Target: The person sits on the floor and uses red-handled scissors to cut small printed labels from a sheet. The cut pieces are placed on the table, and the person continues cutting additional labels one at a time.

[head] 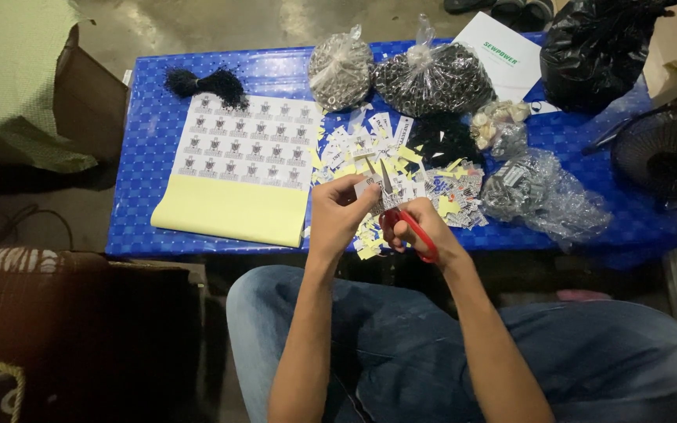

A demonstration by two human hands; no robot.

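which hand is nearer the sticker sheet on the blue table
Left. The left hand holds a small paper piece just right of the sticker sheet; the right hand, gripping the red scissors, sits farther right.

Low blue table [150, 149] crowded with a yellow-backed sticker sheet [240, 168], cut label scraps [452, 192], clear bags of metal rings [432, 74] and a black bag [597, 47].

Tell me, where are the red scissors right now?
In the head view, the red-handled scissors are in the person's right hand, near the blue table's front edge, blades pointing up beside the left hand over the cut label scraps.
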